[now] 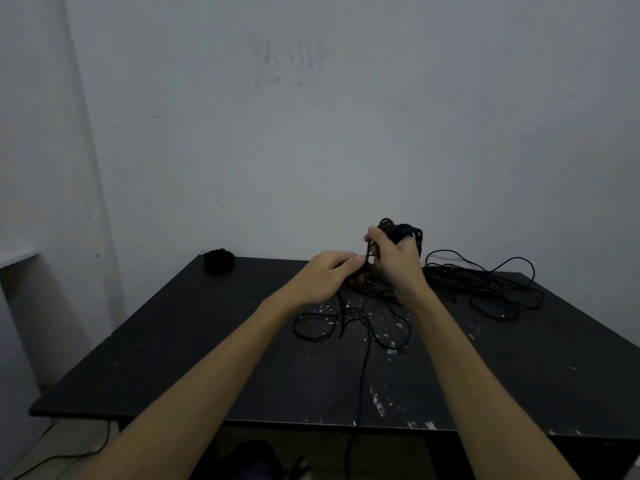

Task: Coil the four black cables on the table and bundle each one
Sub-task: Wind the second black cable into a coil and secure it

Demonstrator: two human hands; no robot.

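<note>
– Grey wall (311, 116) behind, black paint-flecked table (173, 358) in front. Far left corner?
– One bundled cable (219, 259) is laid there, apart from the rest.
– Middle?
– Left hand (323, 277) is pinched on a cable strand; loose cable (349, 323) is spread below, one end hung over the near edge.
– Right?
– Right hand (394, 259) is curled around a part-wound coil (405, 233), raised. Tangled cables (485, 285) are heaped far right.
</note>
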